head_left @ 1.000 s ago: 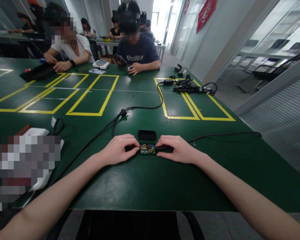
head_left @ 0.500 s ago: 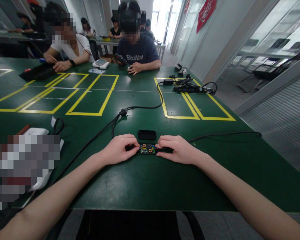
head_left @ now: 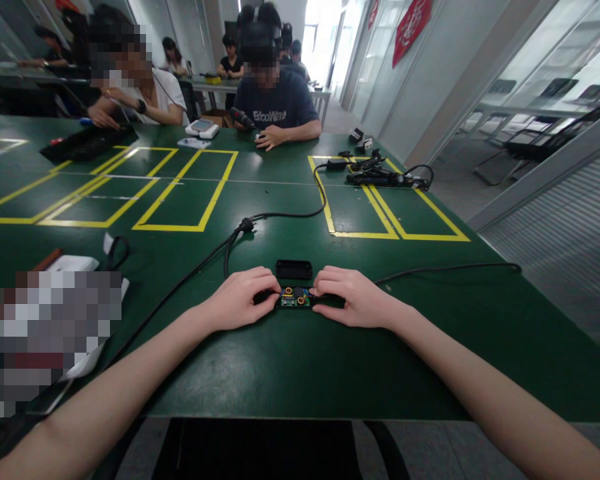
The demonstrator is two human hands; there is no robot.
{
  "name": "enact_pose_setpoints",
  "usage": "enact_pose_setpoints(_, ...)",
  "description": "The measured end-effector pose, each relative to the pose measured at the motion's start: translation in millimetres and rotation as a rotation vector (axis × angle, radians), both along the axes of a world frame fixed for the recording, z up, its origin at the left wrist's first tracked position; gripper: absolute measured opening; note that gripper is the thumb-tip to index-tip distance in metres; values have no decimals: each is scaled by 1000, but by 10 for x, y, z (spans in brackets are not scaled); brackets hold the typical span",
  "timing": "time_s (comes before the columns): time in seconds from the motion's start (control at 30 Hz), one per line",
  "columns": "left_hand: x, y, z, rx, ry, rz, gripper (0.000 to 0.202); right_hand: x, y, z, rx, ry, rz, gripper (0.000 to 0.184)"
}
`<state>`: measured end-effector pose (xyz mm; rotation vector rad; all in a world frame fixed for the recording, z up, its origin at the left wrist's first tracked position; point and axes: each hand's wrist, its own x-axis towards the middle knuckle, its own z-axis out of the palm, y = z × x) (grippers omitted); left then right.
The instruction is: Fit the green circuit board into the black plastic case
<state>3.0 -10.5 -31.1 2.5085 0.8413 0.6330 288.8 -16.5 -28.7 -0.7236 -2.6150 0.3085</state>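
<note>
An opened power adapter (head_left: pixel 295 298) lies on the green table in front of me, its circuit board with copper-wound coils showing in a black half-shell. My left hand (head_left: pixel 245 298) pinches the left end of it between thumb and fingers. At the opposite end, my right hand (head_left: pixel 357 298) grips with thumb and fingertips, which partly hide that end. Just behind the adapter rests the black cover (head_left: pixel 294 269), with its hollow side showing. A black cable (head_left: pixel 445 269) runs out to the right from behind my right hand.
A black cord with a plug (head_left: pixel 247 225) crosses the table. Bundled adapters and cables (head_left: pixel 380 175) lie at the back right, among yellow tape outlines (head_left: pixel 167 229). Blurred-out items (head_left: pixel 50 333) sit at the left. Two co-workers sit across, one by a black tray (head_left: pixel 87 143).
My hands stay nearly still on the adapter. Across the table, the left co-worker has lifted one hand away from the black tray.
</note>
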Motion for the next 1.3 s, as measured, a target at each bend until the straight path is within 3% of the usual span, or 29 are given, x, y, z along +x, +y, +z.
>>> enact_pose_setpoints(0.1, -2, -3, -11, 22, -2, 30, 14, 10, 16, -41, -52, 110, -4, 11)
enact_pose_setpoints(0.2, -12, 18, -6, 70, 14, 87, 19, 33, 52, -108, -74, 210, -94, 14)
enact_pose_setpoints(0.37, -41, 67, -46, 132, 136, 164, 69, 32, 113, -195, -30, 137, -299, 34)
enact_pose_setpoints(0.47, -53, 83, -92, 86, 218, 151, 80, 14, 123, -203, -47, 67, -321, 39)
enact_pose_setpoints(0.73, -28, 53, -77, 65, 95, 84, 51, -4, 111, -196, -136, 195, -240, 19)
enact_pose_setpoints(1.07, -14, 28, -60, 28, 21, 50, 43, -18, 61, -120, -243, 375, -200, 11)
enact_pose_setpoints(1.3, -12, 23, -51, 47, 50, 73, 47, -78, 19, -165, -329, 470, -274, 9)
